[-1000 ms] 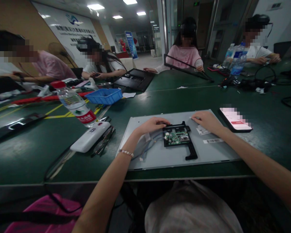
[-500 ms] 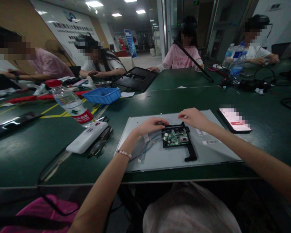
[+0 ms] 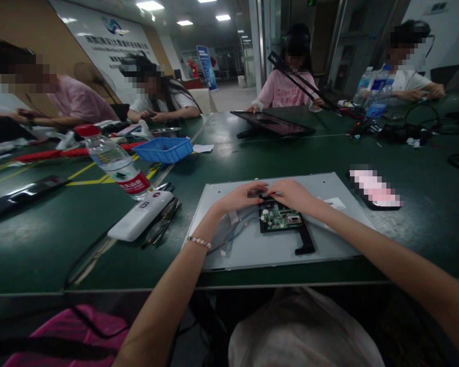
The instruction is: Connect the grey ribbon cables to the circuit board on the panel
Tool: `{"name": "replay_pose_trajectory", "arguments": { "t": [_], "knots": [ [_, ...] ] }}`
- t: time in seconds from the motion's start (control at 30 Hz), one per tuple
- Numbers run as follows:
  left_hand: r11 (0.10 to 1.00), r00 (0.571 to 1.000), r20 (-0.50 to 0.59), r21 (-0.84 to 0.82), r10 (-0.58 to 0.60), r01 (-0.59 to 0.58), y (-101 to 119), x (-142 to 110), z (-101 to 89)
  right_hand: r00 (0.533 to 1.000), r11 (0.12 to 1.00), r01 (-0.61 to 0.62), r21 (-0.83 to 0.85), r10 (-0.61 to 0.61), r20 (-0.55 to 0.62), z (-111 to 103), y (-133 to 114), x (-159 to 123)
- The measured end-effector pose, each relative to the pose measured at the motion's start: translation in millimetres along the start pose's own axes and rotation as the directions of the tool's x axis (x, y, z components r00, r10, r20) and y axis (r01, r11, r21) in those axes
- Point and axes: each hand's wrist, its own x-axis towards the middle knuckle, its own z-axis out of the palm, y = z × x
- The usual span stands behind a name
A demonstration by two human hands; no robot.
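A grey metal panel [image 3: 248,255] lies flat in front of me. On it rests a black plastic bracket [image 3: 305,241] that carries a green circuit board [image 3: 277,219]. My left hand [image 3: 241,198] has its fingers curled at the bracket's upper left corner. Beside it, my right hand [image 3: 294,194] is closed in a pinch at the bracket's upper edge; its fingertips nearly meet those of the left, and what lies between them is hidden. Thin grey-blue cables [image 3: 235,232] run from the board's left side across the panel.
To the left stand a tilted-looking water bottle [image 3: 118,165], a white power bank [image 3: 139,219], folded glasses [image 3: 162,224] and a blue tray [image 3: 164,150]. A phone [image 3: 375,188] lies right of the panel. Across the table a person handles a dark screen [image 3: 273,124].
My right hand has moved left and down, joining my left hand at the bracket's upper edge. Across the table, the dark casing has been turned and shifted right by the person there.
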Motion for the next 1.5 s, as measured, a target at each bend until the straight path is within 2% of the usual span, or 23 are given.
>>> {"name": "replay_pose_trajectory", "arguments": {
  "t": [0.17,0.4,0.57,0.73,0.83,0.93,1.0,1.07,1.2,1.33,1.4,1.5],
  "knots": [
    [1.0,1.0,0.005,0.005,-0.012,0.012,-0.1,-0.3,-0.4,0.998,0.999,0.046,0.023,-0.047,0.029,0.8,-3.1,-0.8],
    [0.999,0.999,0.019,-0.011,-0.037,0.037,1.6,0.3,-0.5,0.998,0.998,0.046,-0.042,-0.043,0.056,-4.5,-11.1,-1.7],
    [0.999,0.998,0.018,0.01,-0.053,0.052,4.5,-0.5,-1.0,0.997,0.997,0.033,-0.065,-0.028,0.076,-18.2,-12.8,-7.6],
    [0.997,0.998,0.019,0.042,-0.06,0.059,9.1,-1.3,-1.9,0.997,0.994,-0.047,-0.098,0.053,0.051,-50.2,11.5,-36.2],
    [0.994,0.997,0.015,0.071,-0.079,0.078,12.3,-1.1,-2.5,0.989,0.99,-0.133,-0.046,0.135,0.058,-68.7,37.0,-63.4],
    [0.993,0.996,0.012,0.085,-0.086,0.084,14.3,-1.0,-3.3,0.964,0.963,-0.264,0.044,0.265,-0.002,-77.0,59.8,-89.2],
    [0.993,0.997,0.011,0.089,-0.077,0.076,14.8,-0.9,-3.8,0.938,0.932,-0.344,0.112,0.347,-0.01,-76.5,69.6,-101.6],
    [0.994,0.998,0.017,0.087,-0.066,0.064,15.0,-0.7,-4.1,0.92,0.906,-0.391,0.161,0.391,0.033,-73.7,74.1,-108.5],
    [0.994,0.997,0.031,0.088,-0.068,0.065,14.5,0.2,-3.6,0.913,0.895,-0.405,0.187,0.383,0.142,-68.7,72.7,-109.5],
    [0.992,0.997,0.037,0.105,-0.073,0.068,14.4,0.9,-5.6,0.916,0.897,-0.397,0.194,0.375,0.142,-64.2,69.2,-105.0],
    [0.982,0.995,0.026,0.165,-0.093,0.088,18.9,1.3,-8.3,0.921,0.899,-0.387,0.203,0.366,0.135,-61.4,68.5,-103.6],
    [0.92,0.991,-0.017,0.37,-0.131,0.128,36.2,1.8,-9.9,0.932,0.906,-0.36,0.221,0.342,0.118,-58.1,67.4,-102.9]
  ]
}}
